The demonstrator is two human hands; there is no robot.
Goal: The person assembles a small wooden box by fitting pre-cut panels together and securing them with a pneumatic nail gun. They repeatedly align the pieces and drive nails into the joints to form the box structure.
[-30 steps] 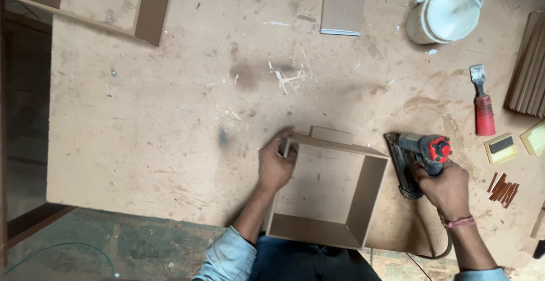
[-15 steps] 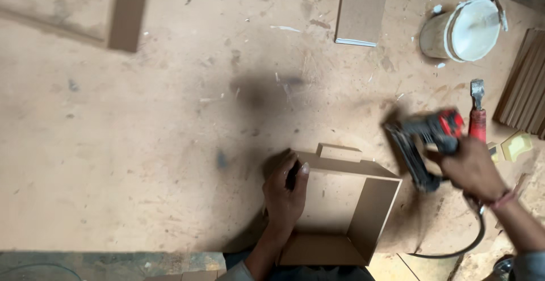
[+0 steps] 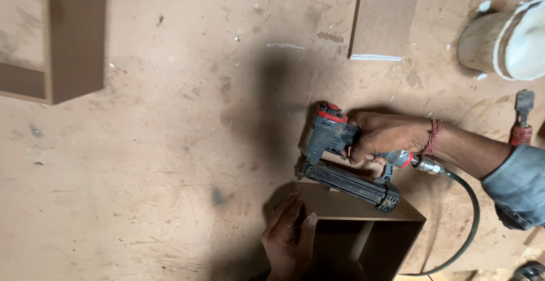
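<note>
The right hand (image 3: pixel 383 136) gripped the nail gun (image 3: pixel 340 159), fingers wrapped tight round its handle, nose at the box (image 3: pixel 363 224) top edge on the table (image 3: pixel 170 173). The left hand (image 3: pixel 286 238) clasped the box corner. Holding the panels flush and the nose square would likely help.

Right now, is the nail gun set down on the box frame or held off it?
Set down: the nail gun, gripped by the right hand, lies along the box frame top edge.
</note>
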